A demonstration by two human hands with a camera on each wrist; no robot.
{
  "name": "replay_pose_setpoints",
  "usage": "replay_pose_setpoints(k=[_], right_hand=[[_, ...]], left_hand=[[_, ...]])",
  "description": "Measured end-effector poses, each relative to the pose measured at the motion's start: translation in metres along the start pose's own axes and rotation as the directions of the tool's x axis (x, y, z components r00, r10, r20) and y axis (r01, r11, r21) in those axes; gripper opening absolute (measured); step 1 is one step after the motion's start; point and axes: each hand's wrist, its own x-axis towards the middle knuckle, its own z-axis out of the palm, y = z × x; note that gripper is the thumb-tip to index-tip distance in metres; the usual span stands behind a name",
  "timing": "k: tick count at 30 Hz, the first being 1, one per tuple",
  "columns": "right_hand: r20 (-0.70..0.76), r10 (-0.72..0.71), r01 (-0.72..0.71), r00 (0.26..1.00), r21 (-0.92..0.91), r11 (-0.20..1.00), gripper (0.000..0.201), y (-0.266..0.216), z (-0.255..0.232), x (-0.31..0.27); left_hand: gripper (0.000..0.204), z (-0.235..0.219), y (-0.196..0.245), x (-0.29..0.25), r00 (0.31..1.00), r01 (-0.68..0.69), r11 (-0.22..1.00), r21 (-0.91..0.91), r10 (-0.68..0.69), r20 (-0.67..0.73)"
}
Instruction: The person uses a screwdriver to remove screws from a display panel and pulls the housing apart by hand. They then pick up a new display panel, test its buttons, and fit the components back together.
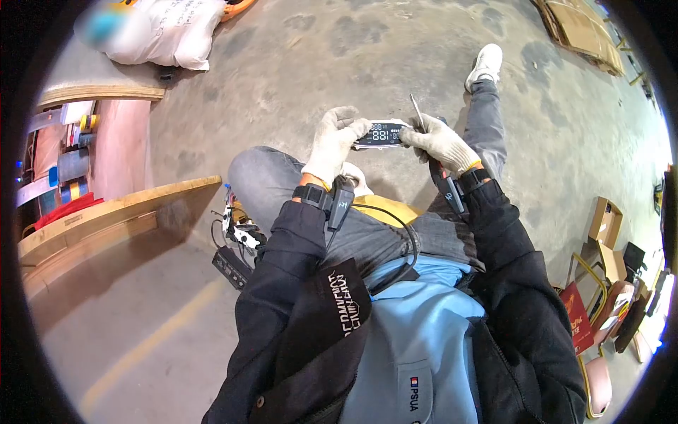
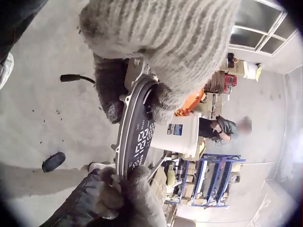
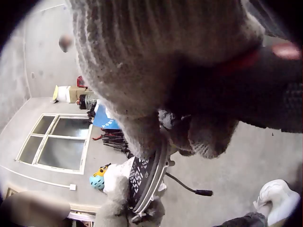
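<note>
Both hands wear pale knitted gloves and hold a digital dashboard display [image 1: 381,134] in front of the seated body. My left hand [image 1: 333,141] pinches its left end between thumb and fingers. At the opposite end, my right hand [image 1: 443,145] pinches the edge and also grips a screwdriver [image 1: 416,106]. Its metal shaft points forward past the fingers; the dark and red handle [image 3: 241,80] lies under the palm. White digits show on the black face of the display [image 2: 137,142]. From behind it hangs a short black cable with a plug [image 3: 202,192].
A wooden-edged platform [image 1: 120,201] is at the left, near a white sack [image 1: 169,35]. Flattened cardboard [image 1: 579,32] lies far right; chairs and an open box [image 1: 606,222] stand lower right. In the left wrist view, another person [image 2: 225,128] is near blue shelving [image 2: 208,179].
</note>
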Motion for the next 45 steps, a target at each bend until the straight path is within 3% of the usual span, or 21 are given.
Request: replay_pose_setpoints(k=[3, 5, 10, 12, 16, 18, 19, 20, 22, 23, 27, 30, 33, 35, 36, 38, 39, 41, 42, 44, 45], right_hand=[[-0.046, -0.119, 0.119, 0.992, -0.013, 0.993, 0.047, -0.011, 0.008, -0.010], [0.116, -0.048, 0.054, 0.992, -0.048, 0.997, 0.058, -0.014, 0.004, -0.009], [0.171, -0.013, 0.041, 0.985, -0.157, 0.987, 0.052, -0.022, 0.005, -0.011], [0.201, -0.047, 0.079, 0.979, -0.154, 0.985, 0.047, -0.019, 0.007, -0.011], [0.272, 0.026, 0.035, 0.962, -0.219, 0.975, 0.035, -0.012, 0.010, -0.008], [0.131, 0.002, 0.005, 0.991, -0.051, 0.999, 0.032, -0.007, 0.010, -0.008], [0.098, -0.024, 0.013, 0.995, 0.108, 0.994, 0.030, -0.002, 0.011, -0.005], [0.054, -0.088, 0.072, 0.995, 0.239, 0.968, 0.028, 0.000, 0.015, -0.004], [0.037, -0.093, 0.069, 0.995, 0.420, 0.905, 0.026, -0.005, 0.024, -0.003], [0.070, -0.118, 0.075, 0.991, 0.443, 0.893, 0.024, -0.009, 0.027, -0.002], [0.133, -0.114, 0.054, 0.985, 0.390, 0.919, 0.023, -0.010, 0.049, 0.004], [0.140, -0.108, 0.039, 0.984, 0.424, 0.905, 0.022, -0.005, 0.061, 0.007], [0.086, -0.056, 0.033, 0.995, 0.252, 0.967, 0.025, -0.013, 0.063, 0.006], [0.050, -0.055, 0.046, 0.997, 0.156, 0.987, 0.028, -0.023, 0.067, 0.002], [-0.004, -0.049, 0.049, 0.999, 0.107, 0.993, 0.032, -0.027, 0.070, 0.001], [-0.060, -0.043, 0.047, 0.997, 0.057, 0.997, 0.037, -0.029, 0.074, 0.002], [-0.122, -0.031, 0.034, 0.992, 0.024, 0.999, 0.042, -0.028, 0.076, 0.003], [-0.200, -0.061, 0.037, 0.978, -0.121, 0.992, 0.058, -0.031, 0.074, 0.004], [-0.200, -0.059, 0.035, 0.978, -0.121, 0.992, 0.058, -0.030, 0.072, 0.008], [-0.325, -0.012, -0.096, 0.946, -0.316, 0.944, 0.069, -0.029, 0.068, 0.015], [-0.346, -0.055, -0.056, 0.936, -0.302, 0.952, 0.079, -0.026, 0.065, 0.014]], left_hand=[[0.057, -0.002, 0.005, -0.002, 0.999, 0.033, 0.997, -0.076, -0.029, 0.044], [0.057, -0.003, 0.001, -0.001, 0.999, 0.028, 0.998, -0.063, -0.027, 0.024], [0.055, -0.003, 0.001, -0.002, 0.997, 0.048, 0.995, -0.083, -0.043, 0.062], [0.052, -0.003, 0.007, -0.005, 0.981, 0.050, 0.998, 0.034, -0.056, 0.186], [0.052, -0.003, -0.007, 0.002, 0.987, 0.008, 0.999, -0.053, 0.000, 0.161], [0.056, -0.005, -0.014, 0.012, 0.992, 0.116, 0.851, -0.512, -0.073, 0.103], [0.057, -0.003, 0.001, 0.003, 0.986, 0.162, 0.810, -0.563, -0.147, 0.072], [0.057, -0.004, -0.007, 0.007, 0.989, 0.150, 0.812, -0.564, -0.133, 0.071], [0.059, -0.004, -0.029, 0.016, 0.979, 0.098, 0.928, -0.358, -0.027, 0.200], [0.064, -0.001, -0.018, 0.009, 0.937, 0.136, 0.960, -0.246, -0.044, 0.346], [0.064, 0.003, -0.022, 0.000, 0.940, 0.135, 0.966, -0.219, -0.056, 0.337], [0.058, -0.002, -0.036, 0.008, 0.923, 0.266, 0.932, -0.247, -0.172, 0.345], [0.055, 0.002, -0.010, -0.008, 0.942, 0.276, 0.916, -0.290, -0.197, 0.272], [0.063, -0.002, -0.005, -0.007, 0.886, 0.413, 0.900, -0.138, -0.362, 0.290], [0.063, -0.002, -0.007, -0.004, 0.886, 0.413, 0.900, -0.138, -0.362, 0.291], [0.056, 0.001, -0.012, 0.001, 0.896, 0.392, 0.830, -0.397, -0.248, 0.368], [0.056, -0.001, -0.015, 0.002, 0.895, 0.394, 0.829, -0.398, -0.247, 0.372], [0.056, -0.007, -0.012, -0.001, 0.919, 0.205, 0.972, -0.118, -0.149, 0.366], [0.056, -0.004, -0.012, -0.002, 0.918, 0.207, 0.971, -0.119, -0.150, 0.367], [0.055, 0.005, -0.001, -0.008, 0.896, 0.274, 0.905, -0.326, -0.116, 0.429], [0.055, 0.007, -0.002, -0.007, 0.895, 0.273, 0.905, -0.327, -0.115, 0.431]])
